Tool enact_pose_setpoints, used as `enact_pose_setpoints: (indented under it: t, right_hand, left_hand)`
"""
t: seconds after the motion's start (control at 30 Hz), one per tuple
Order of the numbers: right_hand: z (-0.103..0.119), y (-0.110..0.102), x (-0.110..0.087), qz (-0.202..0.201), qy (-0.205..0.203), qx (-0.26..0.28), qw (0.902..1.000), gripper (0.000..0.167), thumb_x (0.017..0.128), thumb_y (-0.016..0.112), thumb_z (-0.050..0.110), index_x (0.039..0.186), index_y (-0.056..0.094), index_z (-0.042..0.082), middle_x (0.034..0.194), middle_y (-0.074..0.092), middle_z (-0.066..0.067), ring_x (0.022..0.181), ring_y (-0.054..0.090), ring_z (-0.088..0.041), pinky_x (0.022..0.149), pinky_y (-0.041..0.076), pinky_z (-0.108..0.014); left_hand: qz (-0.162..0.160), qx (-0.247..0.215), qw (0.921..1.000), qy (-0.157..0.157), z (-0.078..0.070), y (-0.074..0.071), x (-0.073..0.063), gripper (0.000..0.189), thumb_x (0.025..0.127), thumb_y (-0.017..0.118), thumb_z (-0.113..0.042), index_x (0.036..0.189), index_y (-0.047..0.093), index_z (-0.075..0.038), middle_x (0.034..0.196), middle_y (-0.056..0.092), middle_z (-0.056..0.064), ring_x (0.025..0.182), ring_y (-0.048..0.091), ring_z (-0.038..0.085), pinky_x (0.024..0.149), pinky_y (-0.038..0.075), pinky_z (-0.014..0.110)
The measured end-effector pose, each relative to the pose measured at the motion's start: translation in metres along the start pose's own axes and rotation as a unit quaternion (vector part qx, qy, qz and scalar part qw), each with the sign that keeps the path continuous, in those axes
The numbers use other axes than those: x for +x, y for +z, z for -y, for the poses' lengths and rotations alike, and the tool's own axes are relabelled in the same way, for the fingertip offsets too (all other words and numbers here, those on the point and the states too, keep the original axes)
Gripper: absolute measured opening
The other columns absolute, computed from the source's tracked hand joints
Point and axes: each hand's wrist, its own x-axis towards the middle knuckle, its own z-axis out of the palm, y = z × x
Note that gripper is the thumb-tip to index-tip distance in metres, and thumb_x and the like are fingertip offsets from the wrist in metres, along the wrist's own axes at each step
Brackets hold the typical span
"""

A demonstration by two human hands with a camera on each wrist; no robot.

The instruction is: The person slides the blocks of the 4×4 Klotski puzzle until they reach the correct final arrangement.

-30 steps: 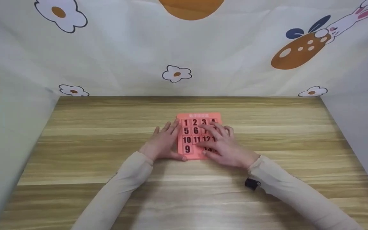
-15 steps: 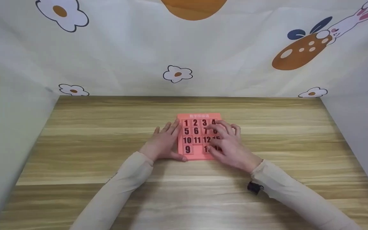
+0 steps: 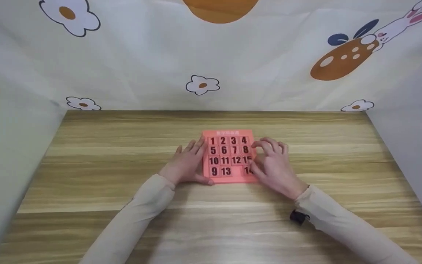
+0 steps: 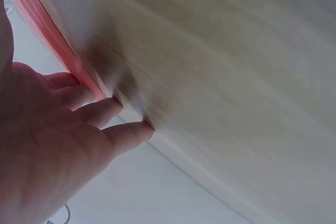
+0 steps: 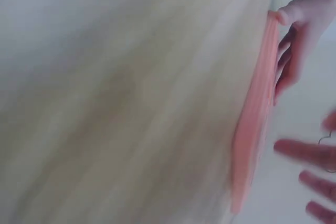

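Note:
A coral-pink sliding number puzzle [image 3: 227, 180] lies flat on the table, its numbered tiles set in rows. In its bottom row stand tile 9 [image 3: 214, 171], tile 13 [image 3: 226, 171], then a gap, then tile 14 [image 3: 247, 170]. My left hand [image 3: 187, 165] rests along the puzzle's left edge with fingers extended and thumb at the near left corner. At the right edge is my right hand [image 3: 275, 167], its fingers bent loosely and its thumb overlapping the side of tiles 15 and 14 in the head view. The left wrist view shows the left fingertips [image 4: 148, 126] touching the tabletop beside the pink edge.
A wood-grain table [image 3: 115, 132] surrounds the puzzle on every side. Behind it rises a pale cloth backdrop [image 3: 141, 55] printed with flowers and a rabbit, and pale panels stand at left and right. A small black object [image 3: 299, 217] sits at the right sleeve's cuff.
Tile 13 has slid one place left in the bottom row, so the gap is now to its right. My right hand has drawn off the tiles rightward. The left hand stays put.

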Motion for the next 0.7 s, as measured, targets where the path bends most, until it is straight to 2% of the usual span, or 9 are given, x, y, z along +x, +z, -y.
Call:
enact_pose_setpoints:
  t: [0.07, 0.1, 0.2, 0.27, 0.37, 0.47, 0.57, 0.67, 0.7]
  right_hand:
    - [-0.003, -0.001, -0.004, -0.004, 0.013, -0.007, 0.9999, 0.025, 0.089, 0.065, 0.018, 0.065, 0.07, 0.011, 0.124, 0.058, -0.012, 0.124, 0.04, -0.036, 0.1, 0.025, -0.058]
    - [-0.003, -0.001, -0.005, 0.008, 0.009, 0.001, 0.9999, 0.024, 0.089, 0.065, 0.019, 0.067, 0.071, 0.011, 0.125, 0.057, -0.012, 0.124, 0.039, -0.036, 0.1, 0.025, -0.057]
    - [-0.004, 0.0, -0.007, 0.054, -0.021, 0.054, 0.9968, 0.021, 0.092, 0.063, 0.023, 0.081, 0.075, 0.011, 0.135, 0.051, -0.015, 0.129, 0.034, -0.037, 0.102, 0.023, -0.057]
    - [-0.005, 0.001, -0.005, 0.065, -0.031, 0.078, 0.9944, 0.02, 0.093, 0.062, 0.024, 0.091, 0.076, 0.01, 0.138, 0.047, -0.016, 0.131, 0.031, -0.037, 0.103, 0.021, -0.056]
    - [-0.008, 0.001, -0.004, 0.054, -0.019, 0.055, 0.9969, 0.023, 0.091, 0.062, 0.025, 0.103, 0.074, 0.009, 0.14, 0.045, -0.017, 0.132, 0.029, -0.038, 0.102, 0.021, -0.056]
    - [-0.011, 0.002, -0.006, 0.06, -0.006, 0.02, 0.998, 0.037, 0.086, 0.067, 0.029, 0.116, 0.07, 0.007, 0.141, 0.041, -0.018, 0.131, 0.029, -0.037, 0.101, 0.022, -0.057]
    - [-0.011, 0.0, -0.011, 0.072, -0.013, 0.021, 0.9971, 0.039, 0.079, 0.071, 0.03, 0.112, 0.071, 0.008, 0.137, 0.044, -0.018, 0.129, 0.03, -0.036, 0.101, 0.021, -0.058]
    - [-0.008, -0.001, -0.011, 0.057, -0.019, 0.044, 0.9972, 0.025, 0.075, 0.073, 0.025, 0.096, 0.075, 0.011, 0.13, 0.049, -0.016, 0.125, 0.035, -0.035, 0.1, 0.022, -0.057]
    - [-0.007, -0.001, -0.01, 0.052, -0.02, 0.048, 0.9973, 0.024, 0.076, 0.073, 0.024, 0.095, 0.075, 0.011, 0.129, 0.049, -0.016, 0.125, 0.035, -0.035, 0.1, 0.022, -0.058]
  left_hand:
    - [-0.001, -0.002, 1.0, 0.0, 0.0, 0.0, 0.0, 0.127, 0.07, 0.07, -0.07, 0.155, 0.0, -0.006, 0.159, -0.011, 0.01, 0.144, 0.001, 0.035, 0.113, 0.005, 0.057]
    - [-0.002, -0.003, 1.0, 0.001, 0.0, 0.0, 0.0, 0.127, 0.07, 0.071, -0.069, 0.155, 0.001, -0.005, 0.159, -0.01, 0.01, 0.144, 0.002, 0.035, 0.113, 0.005, 0.058]
    - [-0.004, -0.005, 1.0, 0.004, 0.0, 0.001, 0.0, 0.126, 0.071, 0.071, -0.069, 0.155, 0.002, -0.005, 0.159, -0.009, 0.011, 0.144, 0.002, 0.036, 0.113, 0.006, 0.058]
    - [-0.005, -0.006, 1.0, 0.006, 0.001, 0.001, 0.0, 0.125, 0.071, 0.07, -0.069, 0.155, 0.002, -0.005, 0.16, -0.008, 0.011, 0.144, 0.002, 0.036, 0.113, 0.006, 0.058]
    - [-0.006, -0.006, 0.9999, 0.007, 0.001, 0.001, -0.001, 0.125, 0.072, 0.069, -0.069, 0.155, 0.001, -0.005, 0.16, -0.008, 0.011, 0.144, 0.002, 0.036, 0.113, 0.005, 0.058]
    - [-0.007, -0.003, 0.9999, 0.008, 0.001, 0.001, -0.001, 0.126, 0.071, 0.07, -0.069, 0.155, 0.001, -0.005, 0.16, -0.008, 0.011, 0.144, 0.003, 0.037, 0.113, 0.006, 0.058]
    - [-0.005, -0.005, 1.0, 0.005, 0.001, 0.002, -0.001, 0.125, 0.071, 0.07, -0.069, 0.155, 0.002, -0.005, 0.159, -0.008, 0.011, 0.144, 0.002, 0.036, 0.113, 0.005, 0.058]
    - [-0.005, -0.011, 0.9999, 0.003, 0.001, 0.002, 0.0, 0.125, 0.071, 0.07, -0.069, 0.155, 0.002, -0.005, 0.159, -0.008, 0.01, 0.144, 0.001, 0.036, 0.113, 0.004, 0.058]
    - [-0.005, -0.012, 0.9999, 0.003, 0.001, 0.002, 0.0, 0.125, 0.071, 0.07, -0.069, 0.155, 0.002, -0.005, 0.159, -0.009, 0.01, 0.144, 0.001, 0.036, 0.113, 0.004, 0.057]
